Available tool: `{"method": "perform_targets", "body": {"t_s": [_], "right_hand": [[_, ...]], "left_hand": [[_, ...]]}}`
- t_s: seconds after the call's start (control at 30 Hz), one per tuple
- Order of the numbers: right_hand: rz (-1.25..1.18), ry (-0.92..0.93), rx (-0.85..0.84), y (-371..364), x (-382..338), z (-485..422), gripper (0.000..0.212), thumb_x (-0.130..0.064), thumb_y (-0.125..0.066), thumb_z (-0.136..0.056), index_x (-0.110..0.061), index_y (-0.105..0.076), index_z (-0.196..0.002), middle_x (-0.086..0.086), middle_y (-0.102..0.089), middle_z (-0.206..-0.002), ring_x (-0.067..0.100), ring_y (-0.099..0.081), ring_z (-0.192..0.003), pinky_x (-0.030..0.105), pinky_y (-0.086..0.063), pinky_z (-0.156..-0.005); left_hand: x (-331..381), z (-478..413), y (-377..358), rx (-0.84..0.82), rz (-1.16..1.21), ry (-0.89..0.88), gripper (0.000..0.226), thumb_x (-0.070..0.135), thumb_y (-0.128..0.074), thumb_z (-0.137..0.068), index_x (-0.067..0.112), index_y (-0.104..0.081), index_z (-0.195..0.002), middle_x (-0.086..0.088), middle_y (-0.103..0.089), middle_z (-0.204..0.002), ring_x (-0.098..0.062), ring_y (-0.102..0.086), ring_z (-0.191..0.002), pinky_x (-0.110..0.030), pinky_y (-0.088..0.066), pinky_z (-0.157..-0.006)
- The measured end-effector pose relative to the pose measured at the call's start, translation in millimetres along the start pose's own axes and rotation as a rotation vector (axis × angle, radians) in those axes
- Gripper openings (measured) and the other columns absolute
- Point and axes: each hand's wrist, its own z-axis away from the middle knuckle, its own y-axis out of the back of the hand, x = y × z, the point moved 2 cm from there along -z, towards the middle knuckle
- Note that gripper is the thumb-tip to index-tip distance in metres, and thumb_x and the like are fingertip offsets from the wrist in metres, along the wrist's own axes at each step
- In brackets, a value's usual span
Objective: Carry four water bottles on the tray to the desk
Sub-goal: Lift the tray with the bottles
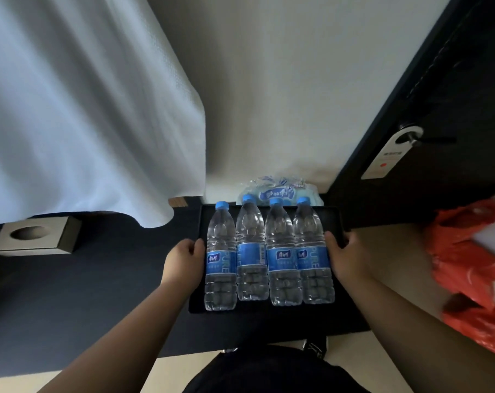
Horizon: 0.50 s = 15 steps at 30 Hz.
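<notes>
At the far left we see a grey tissue box (35,236) sitting on a dark surface (98,293), near its left edge, with a white cloth (84,109) hanging down above it. Moving right, our left hand (183,262) is curled over the left edge of a black tray (200,304), thumb on top of the rim, fingers hidden beneath. The tray sits at the dark surface's right end; we cannot tell whether it rests there or is lifted clear. Four water bottles (269,251) lie flat on the tray, side by side and touching, blue caps pointing away from us, blue labels facing up. They fill most of the tray's width. Just beyond the tray's far edge there is a plastic-wrapped pack of bottles (280,191) against the wall. Our right hand (347,256) grips the tray's right edge the same way, thumb on the rim beside the rightmost bottle. Further right we note a dark door (439,137) with a hanger tag (388,157) on its handle, and red plastic bags (473,268) at the far right.
</notes>
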Motion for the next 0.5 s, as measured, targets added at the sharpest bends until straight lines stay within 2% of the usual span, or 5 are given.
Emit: {"method": "perform_targets", "body": {"t_s": [0.1,0.2,0.27,0.37,0.5], "right_hand": [[0.049,0.029,-0.004,2,-7,4,0.074,-0.068,-0.056,-0.095,-0.013,-0.05,-0.145,0.014,-0.066,-0.132,0.033,-0.067,-0.112,0.037,-0.044,-0.076],[0.074,0.077,0.005,3,-13,8,0.07,-0.064,-0.057,-0.097,-0.011,-0.052,-0.142,0.014,-0.068,-0.125,0.024,-0.062,-0.092,0.032,-0.04,-0.063],[0.084,0.085,0.012,4,-16,8,0.064,-0.06,-0.057,-0.098,-0.01,-0.054,-0.138,0.014,-0.069,-0.12,0.023,-0.06,-0.086,0.033,-0.041,-0.064],[0.091,0.091,-0.008,3,-20,8,0.051,-0.055,-0.057,-0.101,-0.012,-0.058,-0.129,0.012,-0.069,-0.111,0.022,-0.057,-0.082,0.037,-0.045,-0.072],[0.072,0.137,-0.039,4,-21,13,0.047,-0.051,-0.06,-0.1,-0.011,-0.059,-0.125,0.0,-0.061,-0.095,0.014,-0.052,-0.072,0.03,-0.041,-0.063]], "left_hand": [[2,4,11,0.007,0.01,-0.001,0.043,0.04,-0.05,-0.098,0.011,-0.051,-0.066,-0.003,-0.056,-0.059,-0.015,-0.047,-0.051,-0.03,-0.034,-0.047],[2,12,18,0.027,0.015,0.005,0.045,0.04,-0.051,-0.098,0.003,-0.053,-0.073,-0.01,-0.058,-0.063,-0.016,-0.047,-0.053,-0.032,-0.037,-0.049],[-1,20,21,0.052,0.023,0.008,0.045,0.038,-0.051,-0.098,-0.001,-0.054,-0.076,-0.014,-0.061,-0.067,-0.016,-0.047,-0.054,-0.033,-0.038,-0.049],[-7,36,26,0.097,0.025,0.034,0.044,0.038,-0.051,-0.098,0.003,-0.052,-0.071,-0.009,-0.059,-0.063,-0.017,-0.048,-0.053,-0.033,-0.038,-0.049],[-18,62,26,0.149,0.046,0.087,0.043,0.039,-0.052,-0.097,0.009,-0.055,-0.067,-0.003,-0.06,-0.06,-0.016,-0.052,-0.053,-0.031,-0.038,-0.048]]}}
